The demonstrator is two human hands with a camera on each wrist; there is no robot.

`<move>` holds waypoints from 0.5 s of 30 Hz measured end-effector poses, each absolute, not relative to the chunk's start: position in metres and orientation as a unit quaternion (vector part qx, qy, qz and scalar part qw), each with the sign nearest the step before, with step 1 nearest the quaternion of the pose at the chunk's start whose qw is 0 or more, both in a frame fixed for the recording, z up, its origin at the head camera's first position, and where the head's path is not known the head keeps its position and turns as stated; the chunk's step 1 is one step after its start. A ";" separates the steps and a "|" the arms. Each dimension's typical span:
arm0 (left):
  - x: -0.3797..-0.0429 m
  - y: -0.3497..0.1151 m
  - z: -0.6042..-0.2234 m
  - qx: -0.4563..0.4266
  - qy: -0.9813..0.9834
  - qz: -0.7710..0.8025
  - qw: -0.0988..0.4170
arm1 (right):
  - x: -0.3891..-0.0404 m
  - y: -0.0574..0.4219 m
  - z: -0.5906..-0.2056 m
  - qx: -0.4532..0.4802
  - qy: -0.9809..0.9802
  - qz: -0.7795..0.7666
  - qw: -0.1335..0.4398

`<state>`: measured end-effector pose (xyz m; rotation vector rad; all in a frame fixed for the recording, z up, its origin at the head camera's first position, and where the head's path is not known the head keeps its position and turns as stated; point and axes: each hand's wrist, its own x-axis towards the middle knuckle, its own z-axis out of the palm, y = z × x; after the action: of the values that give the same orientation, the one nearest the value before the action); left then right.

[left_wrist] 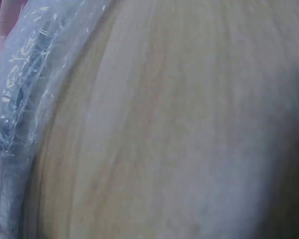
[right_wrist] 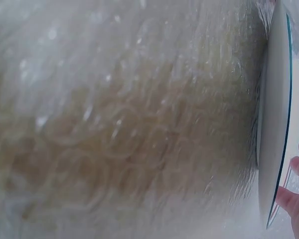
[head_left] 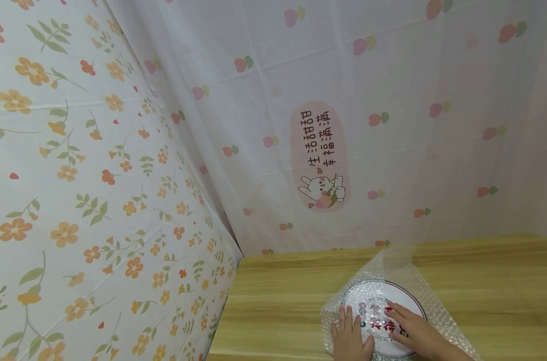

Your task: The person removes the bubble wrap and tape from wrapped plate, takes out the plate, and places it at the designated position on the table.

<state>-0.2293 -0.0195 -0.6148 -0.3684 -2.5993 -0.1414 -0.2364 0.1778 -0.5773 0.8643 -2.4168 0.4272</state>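
A round white plate (head_left: 408,297) with a dark rim line and red characters lies face up on a sheet of bubble wrap (head_left: 437,316). A flap of the wrap covers the plate's left part. My left hand (head_left: 351,333) rests flat on that wrapped side with fingers extended. On the plate's right part lies my right hand (head_left: 415,328), its fingers spread over the face. The right wrist view shows the plate's edge (right_wrist: 275,119) with fingertips on its face. Crinkled bubble wrap (left_wrist: 32,69) fills the upper left of the left wrist view, with bits of fingers behind it.
The wood-grain table (head_left: 273,301) extends to both sides of the wrap. A floral cloth (head_left: 97,210) hangs on the left. Behind the table hangs a pale curtain (head_left: 255,200) with printed fruit and a rabbit panel.
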 end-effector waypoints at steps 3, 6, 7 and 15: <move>-0.229 -0.019 -0.615 -0.137 -0.953 -0.049 0.267 | -0.238 0.176 -0.579 0.328 -0.886 0.165 0.284; -0.229 -0.019 -0.616 -0.138 -0.950 -0.047 0.278 | -0.239 0.176 -0.581 0.341 -0.877 0.167 0.294; -0.229 -0.019 -0.616 -0.138 -0.949 -0.046 0.281 | -0.239 0.175 -0.582 0.345 -0.875 0.165 0.298; -0.230 -0.019 -0.618 -0.137 -0.946 -0.039 0.292 | -0.240 0.176 -0.587 0.352 -0.869 0.165 0.306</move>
<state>-0.2302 -0.0192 -0.6180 -0.3658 -2.5210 -0.1027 -0.2401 0.1764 -0.5865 0.9325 -2.3000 0.4373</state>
